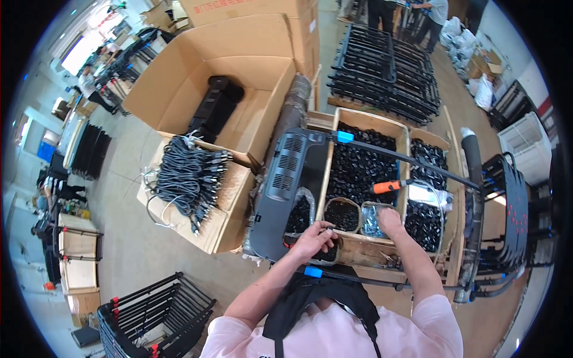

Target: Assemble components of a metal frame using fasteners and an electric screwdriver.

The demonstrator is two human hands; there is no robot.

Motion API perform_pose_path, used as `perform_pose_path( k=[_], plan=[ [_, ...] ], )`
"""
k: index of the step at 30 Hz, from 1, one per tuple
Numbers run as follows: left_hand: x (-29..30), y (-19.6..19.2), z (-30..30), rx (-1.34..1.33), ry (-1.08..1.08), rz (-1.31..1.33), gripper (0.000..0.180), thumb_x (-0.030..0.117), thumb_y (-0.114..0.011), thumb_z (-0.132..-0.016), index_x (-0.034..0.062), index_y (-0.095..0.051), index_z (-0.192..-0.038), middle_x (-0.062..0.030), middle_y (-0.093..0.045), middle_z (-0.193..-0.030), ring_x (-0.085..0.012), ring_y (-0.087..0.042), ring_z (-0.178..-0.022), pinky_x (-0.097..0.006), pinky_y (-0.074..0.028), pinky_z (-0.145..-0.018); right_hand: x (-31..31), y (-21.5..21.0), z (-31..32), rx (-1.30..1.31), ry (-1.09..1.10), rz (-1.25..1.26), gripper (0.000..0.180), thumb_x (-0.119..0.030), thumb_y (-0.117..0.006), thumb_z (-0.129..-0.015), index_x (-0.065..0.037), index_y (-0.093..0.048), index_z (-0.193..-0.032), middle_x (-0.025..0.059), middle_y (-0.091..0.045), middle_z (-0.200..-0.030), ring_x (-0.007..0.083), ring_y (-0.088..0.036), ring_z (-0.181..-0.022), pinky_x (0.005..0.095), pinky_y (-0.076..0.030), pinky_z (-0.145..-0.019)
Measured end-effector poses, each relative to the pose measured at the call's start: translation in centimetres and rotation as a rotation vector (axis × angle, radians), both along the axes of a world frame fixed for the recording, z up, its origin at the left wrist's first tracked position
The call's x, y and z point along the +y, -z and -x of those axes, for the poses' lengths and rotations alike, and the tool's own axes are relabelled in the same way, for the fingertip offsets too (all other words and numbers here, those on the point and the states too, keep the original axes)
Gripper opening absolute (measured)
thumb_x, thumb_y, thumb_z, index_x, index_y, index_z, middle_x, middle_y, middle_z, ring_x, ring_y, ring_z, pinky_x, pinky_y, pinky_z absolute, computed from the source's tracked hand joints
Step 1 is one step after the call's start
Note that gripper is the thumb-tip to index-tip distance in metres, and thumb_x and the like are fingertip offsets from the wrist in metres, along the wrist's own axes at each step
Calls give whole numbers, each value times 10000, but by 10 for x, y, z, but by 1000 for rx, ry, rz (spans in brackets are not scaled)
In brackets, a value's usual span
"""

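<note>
My left hand (316, 240) is closed in a pinch beside the lower end of a grey vented plastic housing (276, 197). Something small and dark shows at its fingertips, too small to name. My right hand (391, 222) reaches down at the edge of a small tray of silvery screws (370, 224), fingers curled together and their tips partly hidden. The housing joins a black tubular frame (412, 159) with blue clips (345, 137), which lies across wooden bins. An orange-and-black power screwdriver (387, 187) rests over the bin of small black parts (361, 170).
A small tub of dark parts (342, 216) sits between my hands. Bundled black cables (190, 176) lie on a carton at left, near a large open cardboard box (250, 107). Stacked black frames (385, 71) stand beyond the bins; more racked frames (158, 316) are at lower left.
</note>
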State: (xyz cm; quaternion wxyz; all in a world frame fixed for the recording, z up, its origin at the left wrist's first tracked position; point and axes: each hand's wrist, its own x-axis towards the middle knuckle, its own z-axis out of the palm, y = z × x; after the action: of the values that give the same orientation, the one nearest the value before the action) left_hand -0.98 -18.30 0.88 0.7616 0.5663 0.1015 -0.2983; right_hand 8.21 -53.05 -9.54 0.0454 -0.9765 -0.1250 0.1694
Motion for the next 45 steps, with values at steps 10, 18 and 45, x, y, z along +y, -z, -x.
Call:
perform_pose_path(
  k=[10,18,45],
  plan=[
    [10,-9,-4,-6,114,30,337,144,-557,-1106,26,-543,-1421,-81,-694,-1135,-113,-661,-860,-246,-571,-711,53,-87,17,305,695,-1135,257,-217,-741,-982,-6,-772,-1126,30,-716,-842,105,-629,-709,270,-492,-636],
    [15,-20,-5,9,75,97,246,160,-566,-1109,7,-565,-1302,-95,-708,-1154,-153,-715,-951,-284,-602,-798,151,-149,54,410,588,-1398,229,-184,-722,-1007,-13,-767,-1153,-41,-645,-818,38,-504,-689,215,-393,-606],
    [116,-21,19,243,-225,242,228,248,-575,-1115,39,-650,-1166,-99,-749,-1069,-201,-756,-933,-325,-632,-813,274,-189,52,-53,-433,-537,323,-200,-672,-969,-37,-692,-1246,173,-764,-1056,348,-748,-961,441,-613,-819]
  ],
)
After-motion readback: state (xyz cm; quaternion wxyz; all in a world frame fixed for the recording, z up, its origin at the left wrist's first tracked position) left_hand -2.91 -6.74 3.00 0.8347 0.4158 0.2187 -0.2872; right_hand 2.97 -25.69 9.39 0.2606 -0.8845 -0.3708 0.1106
